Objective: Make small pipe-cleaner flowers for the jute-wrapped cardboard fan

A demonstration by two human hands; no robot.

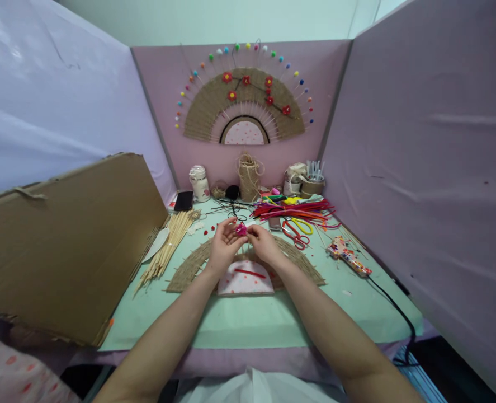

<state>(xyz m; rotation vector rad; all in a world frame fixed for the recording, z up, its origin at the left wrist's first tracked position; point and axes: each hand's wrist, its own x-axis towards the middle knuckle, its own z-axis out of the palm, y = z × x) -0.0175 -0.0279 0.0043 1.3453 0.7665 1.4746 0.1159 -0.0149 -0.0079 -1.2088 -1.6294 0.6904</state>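
Observation:
A small pink flower (241, 229) is held up above the table in front of me. My left hand (226, 244) grips it between thumb and fingers. From the other side, my right hand (261, 242) pinches at its edge; the fingertips partly hide what they hold. Beneath both hands lies a half-round fan (300, 258) wrapped in brown twine, with thin sticks poking from its edge. Its white, red-dotted half-circle base (244, 284) carries a short red strip (250, 273).
A glue gun (348, 257) with a black cord lies right. Red-handled scissors (297, 235) and red pipe cleaners (293, 210) lie behind my right hand. Wooden sticks (168, 246) and a cardboard sheet (71, 246) are left. A finished fan (206, 115) hangs behind a twine roll (248, 179).

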